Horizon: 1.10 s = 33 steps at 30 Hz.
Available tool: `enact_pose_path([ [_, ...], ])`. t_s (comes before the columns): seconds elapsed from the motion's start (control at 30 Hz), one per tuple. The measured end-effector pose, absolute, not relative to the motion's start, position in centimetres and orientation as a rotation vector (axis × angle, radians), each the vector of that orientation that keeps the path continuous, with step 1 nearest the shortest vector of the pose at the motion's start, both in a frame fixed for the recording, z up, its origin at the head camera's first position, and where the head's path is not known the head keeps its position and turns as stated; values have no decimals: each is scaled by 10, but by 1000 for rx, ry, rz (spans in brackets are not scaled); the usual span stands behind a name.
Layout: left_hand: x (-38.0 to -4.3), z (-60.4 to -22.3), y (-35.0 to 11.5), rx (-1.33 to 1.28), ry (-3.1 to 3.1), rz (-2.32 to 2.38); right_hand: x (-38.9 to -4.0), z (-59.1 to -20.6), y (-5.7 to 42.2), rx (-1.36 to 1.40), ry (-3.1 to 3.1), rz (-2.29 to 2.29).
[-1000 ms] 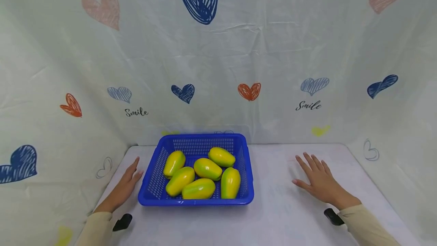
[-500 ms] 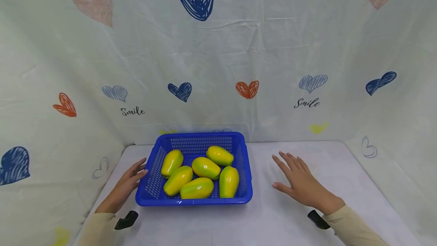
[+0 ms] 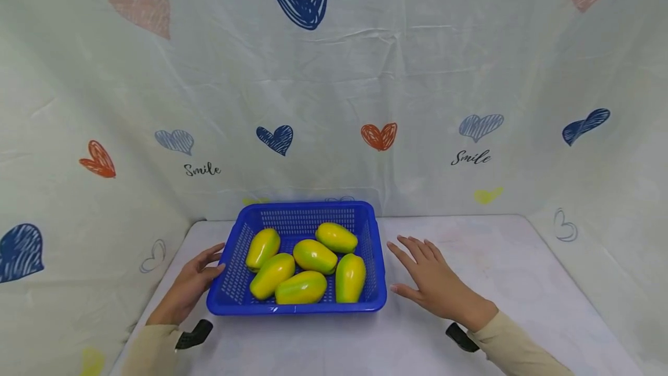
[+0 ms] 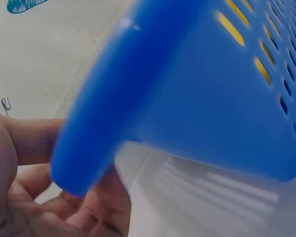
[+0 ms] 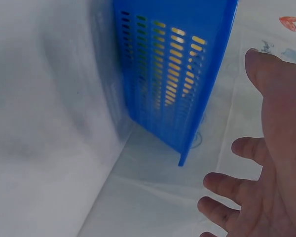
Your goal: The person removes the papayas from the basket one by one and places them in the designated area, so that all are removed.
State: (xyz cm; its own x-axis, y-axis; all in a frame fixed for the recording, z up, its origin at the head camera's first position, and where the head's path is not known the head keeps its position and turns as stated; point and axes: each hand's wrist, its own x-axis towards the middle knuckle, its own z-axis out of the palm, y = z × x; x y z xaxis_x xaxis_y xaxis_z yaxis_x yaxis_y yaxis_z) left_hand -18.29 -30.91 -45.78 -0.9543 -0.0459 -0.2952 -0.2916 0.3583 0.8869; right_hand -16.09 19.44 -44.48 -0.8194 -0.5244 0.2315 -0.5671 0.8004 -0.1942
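Observation:
A blue plastic basket point(image 3: 296, 308) with slotted walls stands on the table and holds several glossy yellow-green oval fruits point(image 3: 315, 257), which look like papayas or mangoes. My left hand point(image 3: 189, 283) is at the basket's left side. In the left wrist view, the thumb and curled fingers point(image 4: 106, 202) lie around the basket's rim point(image 4: 103, 94) and grip it. To the right of the basket, my right hand point(image 3: 438, 283) is spread, its fingers straight and apart from the rim. The right wrist view shows a gap between those fingers point(image 5: 227, 187) and the basket's wall point(image 5: 163, 74).
A white cloth covers the table point(image 3: 334, 347). Behind and beside it hangs a pale curtain point(image 3: 334, 91) printed with hearts and the word Smile. A black wrist camera point(image 3: 194, 334) sits under the left wrist, another device point(image 3: 461, 336) under the right.
My right hand has moved left across the table towards the basket. My left hand has moved right onto the basket's left rim. The view has shifted slightly; the fruits lie as before.

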Motion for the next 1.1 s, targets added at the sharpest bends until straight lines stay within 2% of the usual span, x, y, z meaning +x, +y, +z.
enact_pose_path([
  [0.2,-186,-455,-311,-383,2342,1692,-167,-441,181,951,-2773,370],
  [0.53,-188,-447,-317,-366,2360,1617,-179,-430,160,1098,-2798,353],
  [1.1,-193,-443,-319,-449,2341,1588,-190,-415,127,1186,-2760,139],
])
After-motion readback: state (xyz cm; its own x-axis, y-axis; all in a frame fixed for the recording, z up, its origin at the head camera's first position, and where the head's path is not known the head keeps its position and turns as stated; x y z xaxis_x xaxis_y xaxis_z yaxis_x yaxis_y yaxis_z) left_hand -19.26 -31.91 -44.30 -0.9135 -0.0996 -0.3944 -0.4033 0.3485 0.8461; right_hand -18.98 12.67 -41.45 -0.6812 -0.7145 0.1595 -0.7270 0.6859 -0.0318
